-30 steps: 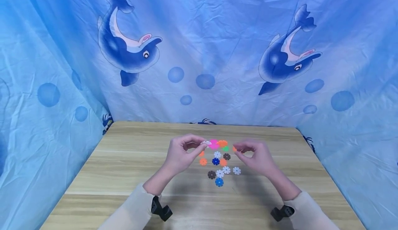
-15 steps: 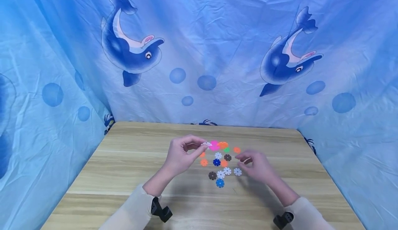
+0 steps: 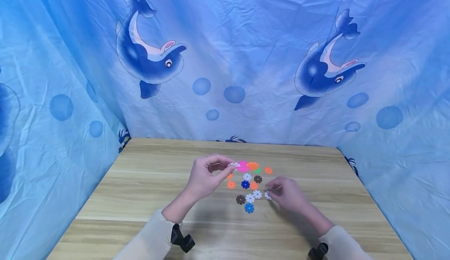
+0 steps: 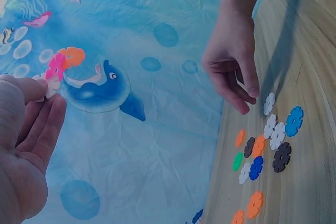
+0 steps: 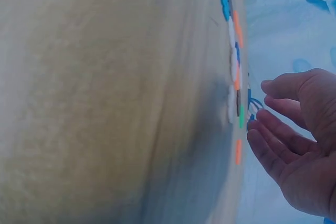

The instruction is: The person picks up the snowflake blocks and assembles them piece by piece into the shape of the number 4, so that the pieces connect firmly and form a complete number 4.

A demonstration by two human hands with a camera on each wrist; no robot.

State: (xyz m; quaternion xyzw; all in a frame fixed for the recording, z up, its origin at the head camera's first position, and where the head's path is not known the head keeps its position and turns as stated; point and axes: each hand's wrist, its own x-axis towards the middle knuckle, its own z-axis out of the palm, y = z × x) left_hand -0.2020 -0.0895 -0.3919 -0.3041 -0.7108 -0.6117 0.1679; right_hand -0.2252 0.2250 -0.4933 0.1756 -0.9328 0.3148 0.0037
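Observation:
Between thumb and fingertips, my left hand pinches a white notched snowflake disc. A pink disc is joined to it, and an orange disc extends from the pink one, making a short chain held above the table. My right hand holds nothing; its fingers are loosely bent over a white disc at the right of the spread, partly covered by the thumb in the head view. The right wrist view shows the same hand with thumb and fingers apart.
Loose discs lie on the wooden table: a light blue disc nearest me, a brown disc, a dark blue disc, a green disc, several orange and white ones. A blue dolphin-print curtain encloses the table's back and sides.
My right hand has moved from beside the far-right orange disc toward me, down to the white disc at the right. The left hand keeps the chain in place.

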